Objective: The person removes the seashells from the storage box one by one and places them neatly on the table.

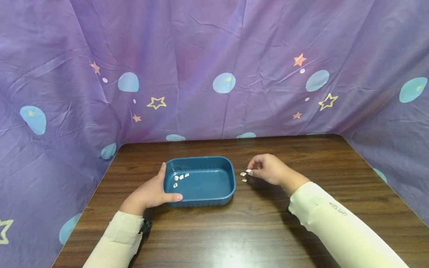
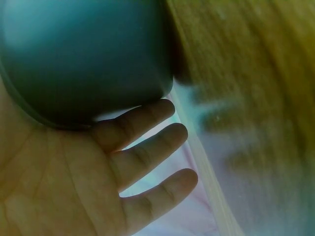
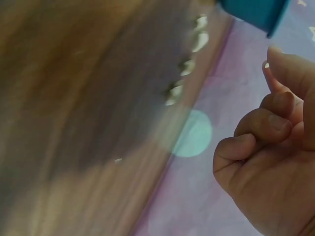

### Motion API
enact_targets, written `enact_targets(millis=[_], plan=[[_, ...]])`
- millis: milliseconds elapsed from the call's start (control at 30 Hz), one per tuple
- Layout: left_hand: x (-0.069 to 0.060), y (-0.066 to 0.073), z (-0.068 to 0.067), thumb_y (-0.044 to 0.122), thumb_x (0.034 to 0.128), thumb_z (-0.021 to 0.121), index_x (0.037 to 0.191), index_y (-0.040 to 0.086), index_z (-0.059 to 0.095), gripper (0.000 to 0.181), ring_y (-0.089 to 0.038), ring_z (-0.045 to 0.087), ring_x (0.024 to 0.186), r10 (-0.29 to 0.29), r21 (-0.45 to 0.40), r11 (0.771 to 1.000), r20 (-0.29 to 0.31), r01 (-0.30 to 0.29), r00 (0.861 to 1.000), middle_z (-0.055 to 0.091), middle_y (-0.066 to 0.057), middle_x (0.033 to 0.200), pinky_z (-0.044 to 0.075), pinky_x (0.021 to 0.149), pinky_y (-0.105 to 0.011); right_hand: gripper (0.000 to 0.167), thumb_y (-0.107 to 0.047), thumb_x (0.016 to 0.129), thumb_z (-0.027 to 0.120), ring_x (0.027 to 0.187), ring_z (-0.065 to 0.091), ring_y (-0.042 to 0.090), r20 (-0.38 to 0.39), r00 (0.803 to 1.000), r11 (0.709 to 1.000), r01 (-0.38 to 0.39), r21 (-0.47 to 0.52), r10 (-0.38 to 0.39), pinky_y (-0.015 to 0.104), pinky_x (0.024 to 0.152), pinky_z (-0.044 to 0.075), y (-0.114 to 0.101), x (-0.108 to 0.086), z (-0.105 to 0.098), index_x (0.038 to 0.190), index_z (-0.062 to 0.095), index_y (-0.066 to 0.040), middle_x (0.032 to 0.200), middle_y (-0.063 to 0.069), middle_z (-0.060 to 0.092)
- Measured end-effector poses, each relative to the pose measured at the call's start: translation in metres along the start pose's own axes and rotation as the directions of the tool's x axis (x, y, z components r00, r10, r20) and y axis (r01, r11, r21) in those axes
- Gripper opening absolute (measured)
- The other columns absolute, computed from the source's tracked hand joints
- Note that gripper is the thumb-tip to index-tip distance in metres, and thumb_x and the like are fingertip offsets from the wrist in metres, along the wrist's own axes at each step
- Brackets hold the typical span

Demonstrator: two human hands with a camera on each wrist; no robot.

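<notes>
A blue rectangular plastic tray (image 1: 201, 202) stands on the table with several small whitish shell-like pieces (image 1: 181, 177) in its left part. My left hand (image 1: 151, 191) rests against the tray's left end, thumb along the near rim. In the left wrist view, three fingers (image 2: 152, 157) stretch out straight beside the tray wall. To the right of the tray, my right hand (image 1: 271, 169) pinches a small white shell-like piece (image 1: 248, 171) between thumb and finger. Close to those fingertips, similar loose pieces (image 1: 244, 180) lie on the wood. The right wrist view shows loose pieces (image 3: 200, 41) in a row.
The brown wood-grain table (image 1: 207, 230) carries the tray. Purple curtains (image 1: 194, 48) with stars and blue spots hang behind the table and at both sides. A tiny pale speck (image 3: 118, 160) lies on the wood in the right wrist view.
</notes>
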State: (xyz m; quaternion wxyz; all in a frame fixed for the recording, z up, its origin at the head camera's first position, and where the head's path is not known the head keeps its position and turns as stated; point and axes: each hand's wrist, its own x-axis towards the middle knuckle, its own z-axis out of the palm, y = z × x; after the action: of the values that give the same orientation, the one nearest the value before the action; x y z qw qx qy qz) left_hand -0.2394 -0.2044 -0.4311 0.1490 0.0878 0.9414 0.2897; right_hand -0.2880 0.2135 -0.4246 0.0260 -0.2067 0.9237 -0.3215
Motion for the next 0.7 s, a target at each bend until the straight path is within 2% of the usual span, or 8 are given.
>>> enact_targets(millis=[100, 200, 400, 700], plan=[[-0.001, 0.000, 0.000, 0.063, 0.0811, 0.084, 0.166, -0.001, -0.011, 0.143, -0.053, 0.040, 0.148, -0.003, -0.001, 1.000, -0.001, 0.003, 1.000, 0.026, -0.039, 0.165, 0.037, 0.118, -0.064, 0.004, -0.010, 0.091, 0.079, 0.068, 0.054, 0.011, 0.049, 0.998, 0.999, -0.035, -0.019, 0.035, 0.031, 0.067, 0.045, 0.007, -0.002, 0.002, 0.092, 0.075, -0.010, 0.073, -0.007, 0.066], [-0.001, 0.000, 0.000, 0.064, 0.0813, 0.083, 0.166, -0.001, -0.012, 0.143, -0.053, 0.040, 0.148, -0.001, 0.007, 1.000, 0.001, 0.001, 1.000, 0.025, -0.039, 0.165, 0.038, 0.117, -0.065, 0.004, -0.010, 0.091, 0.079, 0.072, 0.057, 0.012, 0.083, 0.995, 0.998, -0.052, -0.039, 0.055, 0.032, 0.070, 0.047, 0.011, -0.003, 0.004, 0.091, 0.075, -0.010, 0.079, -0.005, 0.071], [0.000, 0.000, 0.000, 0.064, 0.0823, 0.083, 0.166, -0.001, -0.013, 0.142, -0.052, 0.040, 0.148, -0.001, -0.004, 1.000, 0.001, 0.001, 1.000, 0.025, -0.038, 0.166, 0.038, 0.117, -0.064, 0.008, -0.008, 0.089, 0.081, 0.073, 0.056, 0.013, 0.090, 0.995, 0.996, -0.041, -0.073, 0.047, 0.034, 0.071, 0.048, 0.011, -0.004, 0.006, 0.088, 0.073, -0.010, 0.078, -0.002, 0.067], [0.001, -0.002, 0.001, 0.064, 0.0821, 0.082, 0.166, -0.001, -0.012, 0.142, -0.051, 0.042, 0.147, 0.004, -0.001, 1.000, 0.002, -0.004, 1.000, 0.025, -0.038, 0.166, 0.039, 0.117, -0.063, 0.014, -0.010, 0.087, 0.083, 0.074, 0.058, 0.013, 0.078, 0.996, 0.974, -0.017, -0.225, 0.036, 0.039, 0.075, 0.051, 0.012, -0.001, 0.014, 0.083, 0.070, -0.014, 0.077, -0.005, 0.067]])
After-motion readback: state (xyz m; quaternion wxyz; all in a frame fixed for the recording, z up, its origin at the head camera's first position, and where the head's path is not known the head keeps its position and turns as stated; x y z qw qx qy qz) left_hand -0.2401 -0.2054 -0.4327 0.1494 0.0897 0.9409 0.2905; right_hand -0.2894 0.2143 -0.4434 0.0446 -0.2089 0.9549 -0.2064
